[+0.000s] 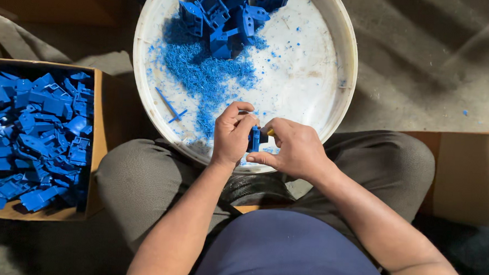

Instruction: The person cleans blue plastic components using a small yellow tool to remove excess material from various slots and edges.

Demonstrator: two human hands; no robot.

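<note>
Blue plastic part (pixel 254 138) pinched between left hand (pixel 231 136) fingers, right hand (pixel 293 150) fingers clamped beside it, over white basin (pixel 336 53)

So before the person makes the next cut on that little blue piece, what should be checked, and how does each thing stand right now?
1. Blue part held firmly: ok, the left hand pinches it between thumb and fingers.
2. Tool in hand: ok, the right hand holds something with a yellow end against the part; its edge cannot be told.
3. Fingers out of the edge's path: cannot tell, both hands crowd the part.
4. Work is over the white basin: ok, blue shavings lie in it.
5. Parts waiting: ok, a pile sits at the basin's far side.
6. Cardboard box within reach: ok, on the left, holding blue parts.
</note>
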